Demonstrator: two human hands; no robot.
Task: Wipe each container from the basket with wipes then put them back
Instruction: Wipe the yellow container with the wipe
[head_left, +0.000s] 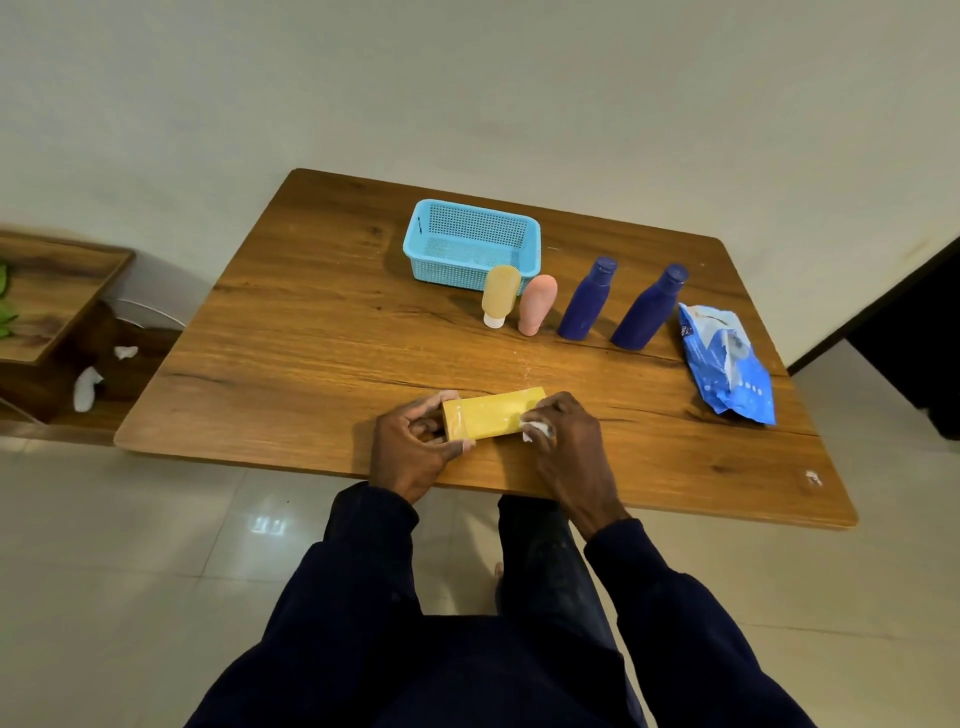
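A yellow box (491, 413) lies near the front edge of the wooden table (311, 332). My left hand (410, 449) grips its left end. My right hand (563, 434) presses a white wipe (535, 430) against the box's right end. The light blue basket (470, 244) stands empty at the back. In front of it a yellow tube (500, 293) and a pink tube (536, 303) stand upright on their caps. Two dark blue bottles (587, 299) (649, 306) stand to their right. A blue pack of wipes (724, 364) lies at the right edge.
Crumpled white wipes (87, 387) lie on the floor left of the table, beside a low wooden shelf (47, 296). A dark doorway opens at the far right. My legs are under the table's front edge.
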